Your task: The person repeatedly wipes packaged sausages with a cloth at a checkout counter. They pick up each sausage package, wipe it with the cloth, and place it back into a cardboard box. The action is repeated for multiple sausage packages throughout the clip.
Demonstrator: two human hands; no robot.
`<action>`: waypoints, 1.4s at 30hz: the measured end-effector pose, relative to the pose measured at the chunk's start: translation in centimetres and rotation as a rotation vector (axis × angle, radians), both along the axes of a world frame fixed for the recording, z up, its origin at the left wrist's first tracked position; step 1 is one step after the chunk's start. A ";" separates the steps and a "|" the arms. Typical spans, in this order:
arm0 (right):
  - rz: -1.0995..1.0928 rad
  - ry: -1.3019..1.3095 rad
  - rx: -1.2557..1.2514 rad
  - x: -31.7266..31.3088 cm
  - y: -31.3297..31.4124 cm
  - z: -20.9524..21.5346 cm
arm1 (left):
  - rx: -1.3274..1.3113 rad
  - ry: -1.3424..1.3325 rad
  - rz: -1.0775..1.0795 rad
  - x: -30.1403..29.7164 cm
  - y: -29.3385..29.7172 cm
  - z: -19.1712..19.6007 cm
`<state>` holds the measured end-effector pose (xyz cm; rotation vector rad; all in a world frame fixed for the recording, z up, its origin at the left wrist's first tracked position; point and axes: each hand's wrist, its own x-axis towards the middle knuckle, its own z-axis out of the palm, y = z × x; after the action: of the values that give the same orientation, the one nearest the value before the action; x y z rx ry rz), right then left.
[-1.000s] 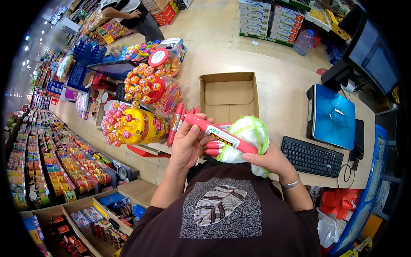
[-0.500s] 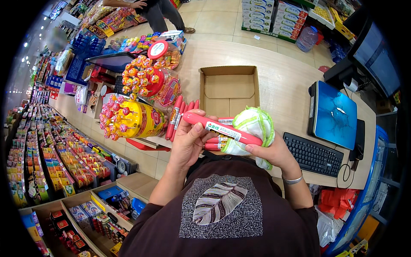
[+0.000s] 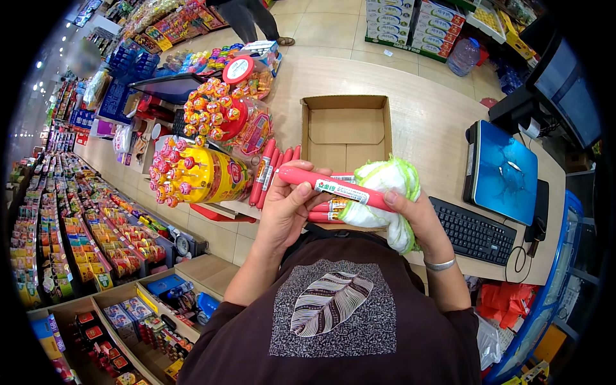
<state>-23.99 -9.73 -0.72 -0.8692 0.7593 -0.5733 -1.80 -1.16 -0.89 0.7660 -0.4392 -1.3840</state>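
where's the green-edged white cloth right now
In the head view, the cloth is just right of centre, in the person's right hand, by the right end of the red sausage and left of the keyboard.

A pale wooden counter (image 3: 436, 119) stands on beige floor tiles (image 3: 317, 38). Packed shelves (image 3: 96, 247) line the left, a wooden cabinet (image 3: 208, 276) sits lower left, and small ceiling lights (image 3: 52, 49) shine at upper left.

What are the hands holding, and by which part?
The left hand holds a red sausage near its left end; the right hand, with a white-green cloth, holds the other.
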 end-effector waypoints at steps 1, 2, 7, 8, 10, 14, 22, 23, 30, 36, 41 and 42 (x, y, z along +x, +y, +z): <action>0.009 0.004 -0.009 -0.1 -0.2 0.2 | 0.002 -0.002 -0.002 -0.1 -0.1 0.0; 0.019 0.006 -0.016 0.0 -0.2 0.2 | 0.006 -0.005 -0.002 -0.1 -0.1 0.0; -0.038 -0.039 -0.079 0.2 -0.1 0.1 | 0.015 0.002 -0.012 0.1 -0.1 -0.1; -0.039 -0.034 -0.089 0.2 -0.1 0.0 | 0.014 0.003 -0.012 0.1 -0.1 0.0; -0.046 -0.041 -0.111 0.3 -0.1 0.2 | 0.011 0.005 -0.014 0.2 0.0 0.0; -0.034 -0.030 -0.181 0.2 -0.1 0.0 | 0.007 0.005 -0.015 0.3 0.0 0.0; -0.008 0.010 -0.258 0.2 0.2 0.1 | 0.021 0.017 -0.018 0.6 0.1 -0.1; -0.007 -0.002 -0.250 0.3 0.2 -0.1 | 0.019 0.021 -0.017 0.6 0.2 -0.2; -0.286 0.136 -0.190 0.5 -1.3 -1.9 | 0.061 0.042 0.044 0.8 0.0 -0.8; -0.056 0.814 -0.565 -1.4 -2.2 -1.9 | 0.111 0.000 0.110 0.9 0.1 -1.6; -0.007 0.166 -0.365 0.2 -0.6 -1.8 | 0.168 0.040 0.124 0.9 -0.1 -2.0; 0.000 0.091 -0.291 0.9 -0.5 -1.5 | 0.177 0.057 0.125 0.9 -0.1 -2.0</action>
<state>-23.12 -10.26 -2.23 -1.1702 0.7692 -0.6574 -0.89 -1.26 -2.90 0.8811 -0.2219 -1.3350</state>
